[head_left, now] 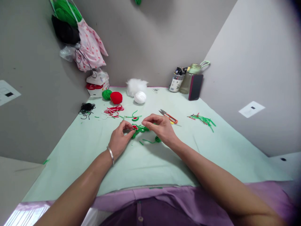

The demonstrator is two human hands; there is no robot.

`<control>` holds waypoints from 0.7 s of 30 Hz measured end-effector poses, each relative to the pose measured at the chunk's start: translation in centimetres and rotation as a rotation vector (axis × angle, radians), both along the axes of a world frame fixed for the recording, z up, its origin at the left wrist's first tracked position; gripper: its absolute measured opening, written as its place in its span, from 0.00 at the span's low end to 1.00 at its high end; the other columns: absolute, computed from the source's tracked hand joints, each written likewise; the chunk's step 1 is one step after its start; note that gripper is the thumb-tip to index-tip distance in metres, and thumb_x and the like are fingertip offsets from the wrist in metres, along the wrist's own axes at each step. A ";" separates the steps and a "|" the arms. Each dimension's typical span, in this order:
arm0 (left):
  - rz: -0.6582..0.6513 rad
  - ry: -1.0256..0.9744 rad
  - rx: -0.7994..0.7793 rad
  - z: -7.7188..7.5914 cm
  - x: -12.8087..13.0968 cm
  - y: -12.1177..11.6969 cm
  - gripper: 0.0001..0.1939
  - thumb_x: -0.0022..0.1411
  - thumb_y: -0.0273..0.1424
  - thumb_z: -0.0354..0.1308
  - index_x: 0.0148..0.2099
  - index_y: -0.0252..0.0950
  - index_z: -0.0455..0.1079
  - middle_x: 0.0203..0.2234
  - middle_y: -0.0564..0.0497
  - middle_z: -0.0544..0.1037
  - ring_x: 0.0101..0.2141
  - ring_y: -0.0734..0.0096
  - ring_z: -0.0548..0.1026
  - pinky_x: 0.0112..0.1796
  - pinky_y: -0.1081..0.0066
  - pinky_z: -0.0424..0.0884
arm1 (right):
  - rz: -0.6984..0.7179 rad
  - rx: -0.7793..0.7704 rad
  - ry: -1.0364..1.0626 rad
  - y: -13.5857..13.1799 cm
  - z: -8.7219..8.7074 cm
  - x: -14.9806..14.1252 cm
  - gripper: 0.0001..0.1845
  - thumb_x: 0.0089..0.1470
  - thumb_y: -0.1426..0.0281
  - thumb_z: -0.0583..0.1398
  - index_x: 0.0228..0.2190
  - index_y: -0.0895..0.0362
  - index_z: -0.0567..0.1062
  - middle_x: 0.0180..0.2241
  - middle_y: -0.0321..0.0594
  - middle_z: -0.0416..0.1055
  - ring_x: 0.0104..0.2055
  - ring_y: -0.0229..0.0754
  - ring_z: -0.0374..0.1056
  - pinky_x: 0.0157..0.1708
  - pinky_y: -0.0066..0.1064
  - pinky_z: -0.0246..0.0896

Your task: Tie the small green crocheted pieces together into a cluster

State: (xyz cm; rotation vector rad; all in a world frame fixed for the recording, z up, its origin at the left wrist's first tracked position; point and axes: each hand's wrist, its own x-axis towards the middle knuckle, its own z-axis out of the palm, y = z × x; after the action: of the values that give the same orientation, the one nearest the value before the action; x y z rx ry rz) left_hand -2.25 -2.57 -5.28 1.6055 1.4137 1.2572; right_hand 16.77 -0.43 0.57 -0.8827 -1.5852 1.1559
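My left hand (pixel 119 138), with a silver bangle on its wrist, is closed in a pinch on a small red and green crochet piece (pixel 134 127). Close beside it, my right hand (pixel 160 127) pinches thumb and forefinger together on something thin, too small to make out. Green crochet work (pixel 142 129) lies between the two hands, partly covered by the fingers. Under the right hand is a small dark green crocheted ball (pixel 157 139) with a loose tail. Another red and green piece (pixel 135 119) rests just beyond my fingers.
Orange-handled thread snips (pixel 172 119) lie behind my right hand. Green yarn scraps (pixel 204 120) are at the right, red yarn (pixel 114 110) and black yarn (pixel 87 109) at the left. Farther back stand yarn balls (pixel 116 98), white stuffing (pixel 136 87), a pen holder (pixel 176 82), a bottle (pixel 187 82) and a phone (pixel 195 87).
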 end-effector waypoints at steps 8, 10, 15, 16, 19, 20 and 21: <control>0.004 -0.014 -0.007 0.0 0.0 0.0 0.08 0.57 0.32 0.63 0.39 0.41 0.68 0.32 0.54 0.75 0.37 0.66 0.74 0.42 0.66 0.69 | 0.083 -0.033 0.049 -0.2 0.2 -0.1 0.13 0.48 0.60 0.70 0.27 0.58 0.79 0.26 0.36 0.73 0.25 0.34 0.66 0.29 0.29 0.64; -0.004 -0.008 -0.013 0.2 0.0 -0.2 0.13 0.58 0.32 0.62 0.47 0.42 0.71 0.31 0.54 0.75 0.36 0.67 0.74 0.42 0.66 0.69 | 0.130 -0.078 0.053 -0.3 0.2 -0.2 0.16 0.49 0.58 0.69 0.28 0.58 0.78 0.26 0.36 0.74 0.26 0.35 0.68 0.30 0.29 0.66; -0.032 -0.001 -0.033 0.8 0.0 -0.4 0.19 0.60 0.33 0.59 0.54 0.42 0.75 0.35 0.51 0.78 0.38 0.66 0.75 0.44 0.65 0.69 | 0.172 -0.155 0.108 -0.3 0.0 -0.2 0.16 0.53 0.58 0.67 0.32 0.57 0.73 0.31 0.39 0.78 0.28 0.37 0.75 0.33 0.30 0.70; -0.037 -0.008 -0.034 0.9 0.1 -0.4 0.17 0.60 0.33 0.60 0.51 0.41 0.76 0.36 0.51 0.79 0.39 0.65 0.75 0.45 0.65 0.70 | 0.170 -0.155 0.113 -0.2 -0.1 -0.1 0.15 0.54 0.58 0.66 0.32 0.57 0.73 0.31 0.39 0.78 0.29 0.37 0.75 0.33 0.31 0.70; -0.056 -0.055 -0.052 1.2 0.1 -0.6 0.15 0.59 0.34 0.60 0.49 0.39 0.77 0.40 0.49 0.81 0.42 0.63 0.77 0.47 0.63 0.71 | 0.158 -0.137 0.105 0.1 -0.4 0.0 0.14 0.55 0.59 0.66 0.31 0.57 0.72 0.28 0.36 0.74 0.28 0.38 0.75 0.32 0.31 0.70; -0.064 -0.076 -0.061 1.3 0.1 -0.6 0.16 0.60 0.34 0.60 0.50 0.39 0.77 0.40 0.48 0.82 0.43 0.62 0.78 0.48 0.63 0.71 | 0.151 -0.129 0.096 0.2 -0.5 0.0 0.14 0.54 0.59 0.66 0.31 0.57 0.72 0.27 0.35 0.73 0.27 0.37 0.74 0.32 0.31 0.69; -0.070 -0.096 -0.065 1.4 0.1 -0.7 0.17 0.60 0.34 0.60 0.51 0.39 0.77 0.41 0.48 0.82 0.44 0.62 0.78 0.49 0.63 0.71 | 0.142 -0.121 0.086 0.3 -0.6 0.0 0.14 0.54 0.59 0.66 0.31 0.57 0.73 0.27 0.34 0.72 0.27 0.36 0.73 0.31 0.30 0.69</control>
State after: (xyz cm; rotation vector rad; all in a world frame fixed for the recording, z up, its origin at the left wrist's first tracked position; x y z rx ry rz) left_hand -2.11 -3.23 -3.92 1.5174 1.3151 1.2194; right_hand 16.77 -0.17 -0.03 -0.7973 -1.5405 1.3840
